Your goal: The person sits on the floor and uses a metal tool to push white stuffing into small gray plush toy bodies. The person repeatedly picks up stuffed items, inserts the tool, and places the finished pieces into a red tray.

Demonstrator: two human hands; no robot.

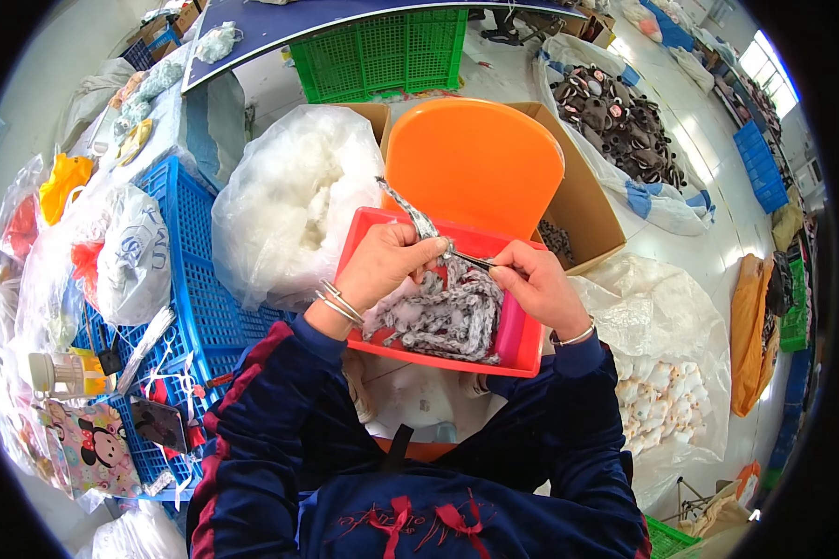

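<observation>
My left hand (pixel 378 265) pinches a narrow grey-and-white mottled plush piece (pixel 412 209), whose tapered end sticks up beyond the fingers. In my right hand (pixel 537 285) is a thin dark metal tool (pixel 472 260), its tip reaching the plush piece by the left fingertips. Whether that tip is inside the fabric I cannot tell. Below both hands sits a shallow red tray (pixel 352 244), holding a heap of similar grey plush pieces (pixel 457 321). White stuffing fluff (pixel 393 306) lies at the heap's left side, partly hidden by my left hand.
Beyond the tray is an orange stool seat (pixel 475 158) before a cardboard box (pixel 583 233). Left of it stands a clear bag of white stuffing (pixel 294 200). Blue crates (pixel 200 265) with scissors flank my left; a plastic sheet with small white pieces (pixel 662 401) lies right.
</observation>
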